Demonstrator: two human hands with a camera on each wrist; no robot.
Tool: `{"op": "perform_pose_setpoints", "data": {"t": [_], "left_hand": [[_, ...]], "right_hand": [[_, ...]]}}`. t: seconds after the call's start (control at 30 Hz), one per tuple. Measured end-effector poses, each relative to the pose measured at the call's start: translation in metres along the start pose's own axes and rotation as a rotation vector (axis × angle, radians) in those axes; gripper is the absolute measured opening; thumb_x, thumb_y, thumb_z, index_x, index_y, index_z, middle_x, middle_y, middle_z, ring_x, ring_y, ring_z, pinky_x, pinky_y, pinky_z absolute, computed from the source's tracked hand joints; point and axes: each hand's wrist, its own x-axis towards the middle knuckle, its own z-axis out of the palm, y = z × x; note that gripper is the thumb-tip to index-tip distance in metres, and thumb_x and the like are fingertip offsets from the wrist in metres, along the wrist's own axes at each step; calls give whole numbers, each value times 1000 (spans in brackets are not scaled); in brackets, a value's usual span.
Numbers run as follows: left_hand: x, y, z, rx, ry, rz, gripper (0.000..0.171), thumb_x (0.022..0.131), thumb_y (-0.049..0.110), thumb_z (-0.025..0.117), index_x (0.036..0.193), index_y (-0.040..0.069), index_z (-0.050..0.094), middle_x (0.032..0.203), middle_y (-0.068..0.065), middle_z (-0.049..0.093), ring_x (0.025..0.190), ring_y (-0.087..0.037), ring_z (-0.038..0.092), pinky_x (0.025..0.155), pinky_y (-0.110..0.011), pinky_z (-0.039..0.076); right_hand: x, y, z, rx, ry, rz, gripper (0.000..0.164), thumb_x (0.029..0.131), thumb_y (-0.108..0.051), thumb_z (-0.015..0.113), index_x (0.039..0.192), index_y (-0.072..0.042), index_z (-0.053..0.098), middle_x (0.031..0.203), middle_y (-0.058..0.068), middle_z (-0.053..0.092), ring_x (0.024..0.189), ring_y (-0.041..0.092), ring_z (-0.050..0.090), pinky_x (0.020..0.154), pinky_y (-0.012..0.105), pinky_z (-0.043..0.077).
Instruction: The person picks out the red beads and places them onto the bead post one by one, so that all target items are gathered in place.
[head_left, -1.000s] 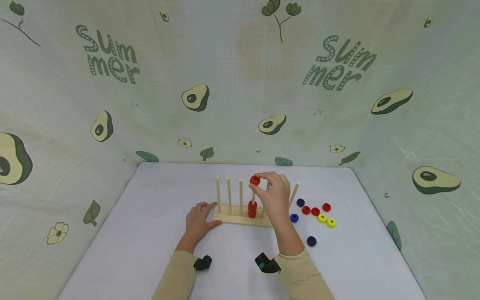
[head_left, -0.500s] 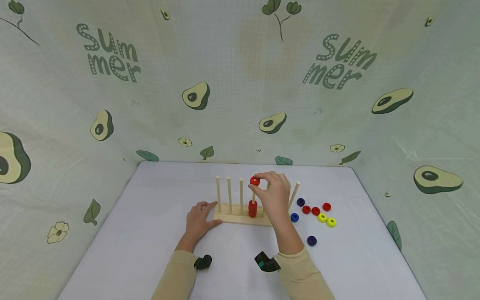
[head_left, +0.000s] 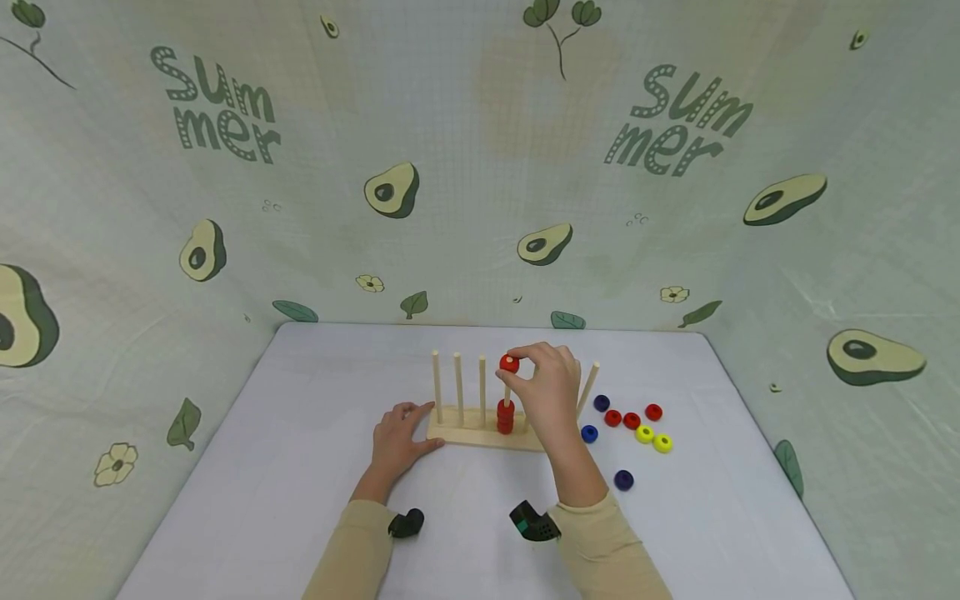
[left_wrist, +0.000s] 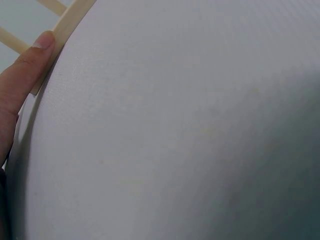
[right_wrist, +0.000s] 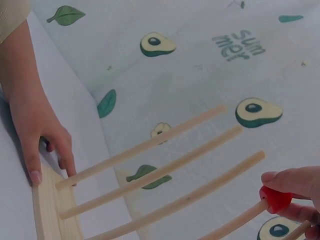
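Just right of the middle of the head view, the right hand [head_left: 553,392] pinches a red bead [head_left: 509,364] between thumb and fingertips, at the top of the fourth peg [head_left: 507,395] counted from the left. The right wrist view, at its lower right, shows that peg meeting the held bead. Low on the same peg, a stack of red beads [head_left: 506,417] rests at the wooden base [head_left: 480,437]. Left of center in the lower half of the head view, the left hand [head_left: 397,437] holds the left end of the base, its thumb against the near edge and its fingers round toward the far side; the left wrist view shows this thumb [left_wrist: 30,65] on the wood at upper left. Three bare pegs [head_left: 459,392] stand left of the fourth, and a tilted peg [head_left: 588,389] rises just right of the right hand. Right of center, loose on the white table [head_left: 720,517], lie three red beads [head_left: 632,421], two yellow beads [head_left: 645,433], a blue bead [head_left: 589,433] and two dark blue beads [head_left: 623,480], one of these lower than the others. Avocado-printed cloth [head_left: 465,125] fills the upper half.
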Motion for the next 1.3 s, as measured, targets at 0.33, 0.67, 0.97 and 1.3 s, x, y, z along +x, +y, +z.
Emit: {"op": "perform_pose_setpoints", "data": {"t": [0.33,0.67,0.97,1.3], "left_hand": [[1,1,1,11,-5,-2,72,76,51,79,138,23,56,128,-12,48,103,-31,48,83,-48,37],[1,3,0,-1,-15,-7,72,76,50,79,138,22,55,128,-13,48,104,-31,47,84,-49,36],[1,3,-1,-3,-25,-20,73,76,51,78,139,22,55,129,-13,47,107,-31,47,84,-49,36],[0,3,-1,3,-21,-33,73,76,50,79,139,23,55,129,-11,48,105,-30,47,87,-49,37]], "right_hand": [[0,1,-1,-25,-7,0,22,76,-24,86,95,-15,77,97,-1,69,88,21,47,85,41,33],[0,2,-3,-44,-11,-30,24,76,-24,86,97,-15,77,96,0,70,86,21,48,84,41,33],[-1,1,-4,-56,-26,-40,25,78,-25,84,100,-16,77,95,-1,70,87,20,49,83,41,34],[-2,8,-4,-45,-15,-115,25,76,-21,86,99,-15,78,83,1,67,82,21,48,81,43,34]]}}
